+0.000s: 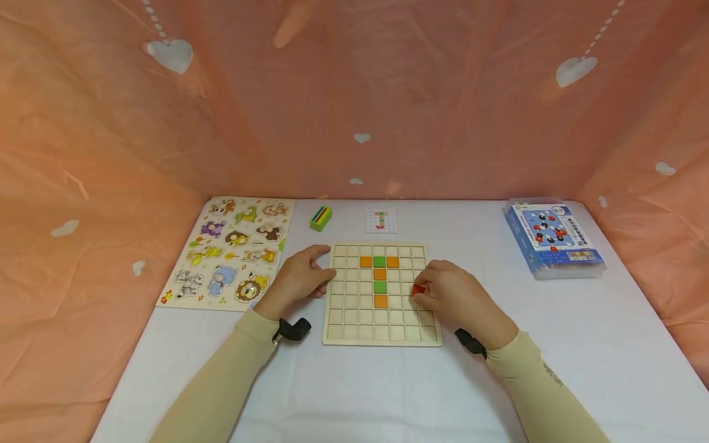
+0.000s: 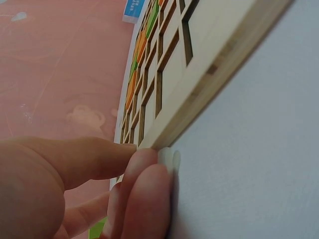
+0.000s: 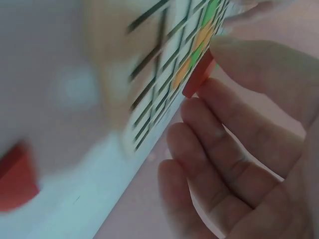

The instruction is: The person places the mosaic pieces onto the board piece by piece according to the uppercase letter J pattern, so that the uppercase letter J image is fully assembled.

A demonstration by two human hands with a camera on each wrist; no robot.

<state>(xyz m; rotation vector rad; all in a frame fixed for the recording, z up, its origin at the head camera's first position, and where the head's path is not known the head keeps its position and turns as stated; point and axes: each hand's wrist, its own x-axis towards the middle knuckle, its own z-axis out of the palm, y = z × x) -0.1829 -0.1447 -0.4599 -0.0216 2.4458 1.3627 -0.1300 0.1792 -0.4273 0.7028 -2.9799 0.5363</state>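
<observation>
A wooden grid board (image 1: 382, 338) lies flat on the table, with orange tiles (image 1: 366, 262) and green tiles (image 1: 379, 287) set in a T shape in its cells. At the board's left edge is my left hand (image 1: 296, 275), thumb and fingers gripping the rim (image 2: 164, 127). My right hand (image 1: 456, 292) pinches a small red tile (image 3: 200, 74) between thumb and index finger, over the board's right-hand columns. The other fingers are loosely bent. Another red piece (image 3: 19, 178) with a rounded edge lies beside the board in the right wrist view; the right hand hides it from the head view.
A small pattern card (image 1: 381, 220) lies behind the board. Left of it stands a light green block with coloured stripes (image 1: 320, 218). An animal puzzle board (image 1: 224, 255) covers the table's left side; a blue-and-white molecule kit box (image 1: 556, 239) sits at the right. Pink curtains surround the table.
</observation>
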